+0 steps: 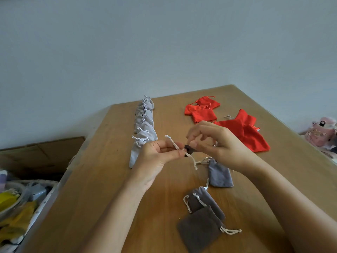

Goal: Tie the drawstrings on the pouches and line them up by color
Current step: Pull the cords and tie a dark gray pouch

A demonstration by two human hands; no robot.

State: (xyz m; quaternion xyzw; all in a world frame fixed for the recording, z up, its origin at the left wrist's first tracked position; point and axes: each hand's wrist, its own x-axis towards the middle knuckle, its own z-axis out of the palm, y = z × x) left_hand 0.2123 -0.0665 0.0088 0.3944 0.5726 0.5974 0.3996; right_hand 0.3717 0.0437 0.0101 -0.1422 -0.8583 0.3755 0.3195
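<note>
Above the wooden table point(109, 179) my left hand point(156, 157) pinches a cream drawstring point(174, 144) that runs to a small dark pouch point(187, 150), of which only the top shows. My right hand point(217, 143) grips that pouch and its cord from the right. A line of several tied light grey pouches point(144, 125) runs away along the table's left part. Nearer me lie a grey pouch point(219, 173) and two dark brown-grey pouches point(204, 203), point(198, 230) with loose cords. Several red pouches point(201, 109), point(242, 131) lie spread at the far right.
A cardboard box point(42, 154) and a basket of yellow cloth and other things point(16, 207) stand left of the table, below its edge. A pink plush toy point(321, 132) sits off the right edge. A plain wall stands behind the table.
</note>
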